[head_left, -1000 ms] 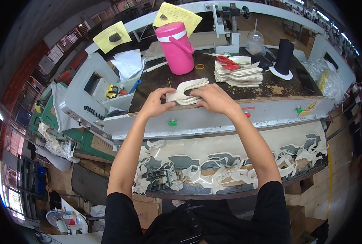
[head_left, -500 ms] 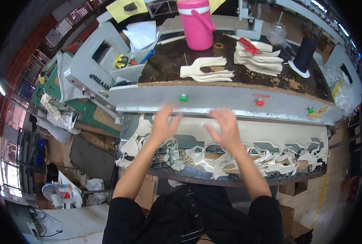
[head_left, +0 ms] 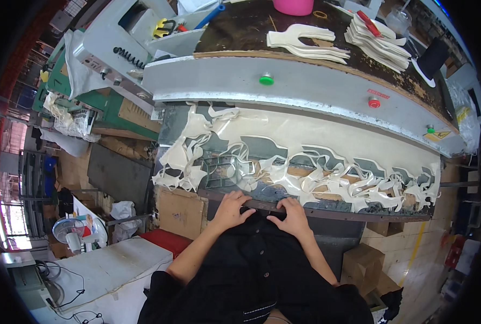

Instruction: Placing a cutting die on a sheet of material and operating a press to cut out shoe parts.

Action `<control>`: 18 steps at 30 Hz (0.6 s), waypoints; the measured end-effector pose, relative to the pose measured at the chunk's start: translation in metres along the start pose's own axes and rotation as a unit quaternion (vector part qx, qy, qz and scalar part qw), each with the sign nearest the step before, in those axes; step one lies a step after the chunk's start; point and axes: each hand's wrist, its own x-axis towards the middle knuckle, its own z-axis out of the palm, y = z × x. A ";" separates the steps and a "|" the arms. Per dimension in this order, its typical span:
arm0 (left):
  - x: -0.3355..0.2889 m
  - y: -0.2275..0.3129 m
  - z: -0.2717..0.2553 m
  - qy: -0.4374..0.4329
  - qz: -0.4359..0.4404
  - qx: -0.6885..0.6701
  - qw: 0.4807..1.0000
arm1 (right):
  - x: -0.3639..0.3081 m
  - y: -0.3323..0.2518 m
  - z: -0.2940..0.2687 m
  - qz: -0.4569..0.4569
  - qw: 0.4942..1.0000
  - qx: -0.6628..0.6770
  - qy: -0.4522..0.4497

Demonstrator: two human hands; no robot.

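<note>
At the front edge of the machine bed, my left hand and my right hand rest side by side. Their fingers touch the edge, and both thumbs point inward, apart from the fingers. Neither hand holds a loose thing. Just beyond them, a tangle of cream sheet offcuts stretches across the bed. A dark metal frame lies among the offcuts at the left. Behind it, a wide cream sheet with cut-out gaps runs under the grey machine beam.
On the brown top stand two stacks: forked cream pieces and more cream pieces with a red-handled tool. A pink jug and black thread cone are nearby. The beam carries a green button and a red button.
Both hands have come back toward my body, from above the cream sheet near the beam to the bed's front edge. The view has tilted down.
</note>
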 end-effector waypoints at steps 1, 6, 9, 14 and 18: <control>0.001 -0.007 0.000 -0.023 0.007 -0.035 0.999 | -0.001 -0.003 0.003 -0.003 1.000 -0.007 0.006; 0.050 -0.043 -0.014 -0.069 0.003 -0.066 0.995 | -0.012 -0.002 0.019 0.046 0.998 -0.046 0.016; 0.116 -0.067 -0.036 0.220 0.094 0.050 0.970 | 0.001 -0.002 0.020 0.064 0.994 -0.082 -0.022; 0.190 -0.130 -0.036 0.252 0.064 0.094 0.961 | 0.062 -0.032 0.022 -0.004 0.995 -0.074 0.072; 0.183 -0.207 -0.051 0.249 -0.075 0.045 0.965 | 0.127 -0.043 0.033 0.012 0.998 0.007 0.056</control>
